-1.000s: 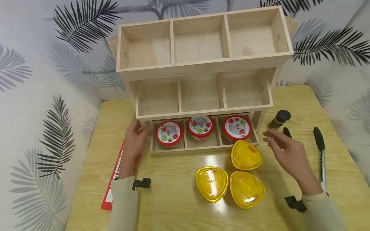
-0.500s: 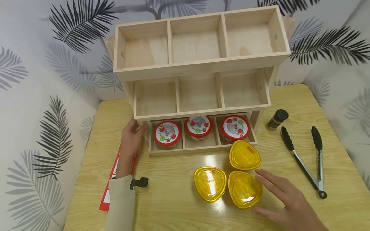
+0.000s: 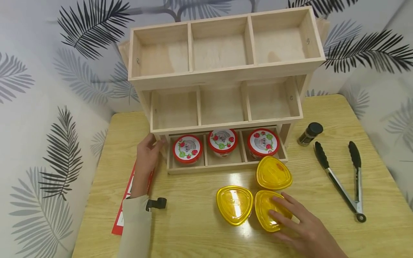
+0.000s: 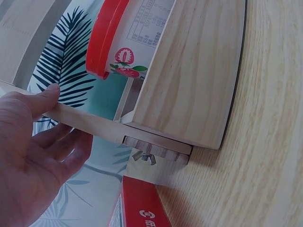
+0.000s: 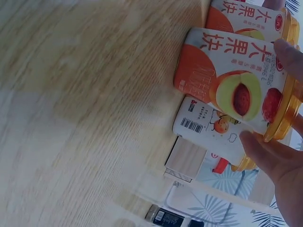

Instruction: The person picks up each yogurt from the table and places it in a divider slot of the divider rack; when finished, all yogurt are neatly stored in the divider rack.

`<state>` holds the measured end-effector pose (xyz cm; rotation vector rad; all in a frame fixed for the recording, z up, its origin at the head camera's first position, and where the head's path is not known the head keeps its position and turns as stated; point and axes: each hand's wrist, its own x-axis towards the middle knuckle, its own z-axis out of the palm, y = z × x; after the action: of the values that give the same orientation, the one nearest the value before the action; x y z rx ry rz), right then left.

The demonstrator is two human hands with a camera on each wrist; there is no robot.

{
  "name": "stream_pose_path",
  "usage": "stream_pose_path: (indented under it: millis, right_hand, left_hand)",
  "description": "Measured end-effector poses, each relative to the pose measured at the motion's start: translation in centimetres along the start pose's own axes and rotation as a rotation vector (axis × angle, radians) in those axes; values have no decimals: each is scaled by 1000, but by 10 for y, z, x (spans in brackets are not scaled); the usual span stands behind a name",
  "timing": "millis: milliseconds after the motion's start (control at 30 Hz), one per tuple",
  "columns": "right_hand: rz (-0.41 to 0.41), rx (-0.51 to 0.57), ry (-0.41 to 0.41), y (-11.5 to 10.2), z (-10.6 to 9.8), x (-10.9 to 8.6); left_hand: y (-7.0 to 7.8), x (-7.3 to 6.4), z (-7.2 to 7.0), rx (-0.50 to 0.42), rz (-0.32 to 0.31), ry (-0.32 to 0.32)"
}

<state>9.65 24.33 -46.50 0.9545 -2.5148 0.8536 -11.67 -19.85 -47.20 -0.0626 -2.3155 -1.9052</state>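
Observation:
My left hand (image 3: 146, 154) grips the left upright board (image 4: 90, 123) of a wooden rack (image 3: 226, 77), thumb on one face and fingers behind. My right hand (image 3: 300, 225) reaches over the nearest right cup with a yellow triangular lid (image 3: 262, 211); its fingers are spread over and beside the lid. In the right wrist view this cup (image 5: 227, 80) shows a peach picture on its label, and whether the fingers press on it I cannot tell. Two like cups stand close by, one to the left (image 3: 235, 206) and one behind (image 3: 274, 173).
Three red-lidded tubs (image 3: 188, 149) sit in the rack's bottom compartments. A black-capped jar (image 3: 309, 134) and opened tongs (image 3: 356, 208) lie to the right. A red printed box (image 3: 120, 218) lies partly under my left arm. Patterned walls close off both sides.
My right hand has come from beside the jar, back toward me and leftward, over the near right yellow-lidded cup. My left hand keeps its grip on the rack.

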Motion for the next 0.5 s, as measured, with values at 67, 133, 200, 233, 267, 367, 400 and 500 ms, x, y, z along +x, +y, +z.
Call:
stream_pose_path:
  millis: [67, 133, 200, 233, 267, 367, 400, 500]
  right_hand:
    - [2, 12, -28, 1, -1, 0]
    - [6, 27, -47, 1, -3, -1]
    - [6, 40, -53, 1, -5, -1]
    - [-2, 51, -48, 1, -6, -1]
    - [-12, 59, -42, 2, -8, -1]
    - [-51, 89, -16, 2, -20, 0]
    - [-75, 95, -5, 2, -26, 2]
    - [-111, 80, -9, -1, -50, 13]
  left_hand:
    - [-1, 1, -1, 0, 1, -4]
    - [-1, 1, -1, -10, -7, -7]
    - [-1, 1, -1, -14, -20, -10]
    - [-1, 1, -2, -13, -27, -10]
    - [-2, 1, -2, -9, -36, -12]
    - [-2, 4, 0, -4, -46, -26]
    - [-3, 4, 1, 0, -44, -30]
    - [-2, 5, 1, 7, -27, -33]
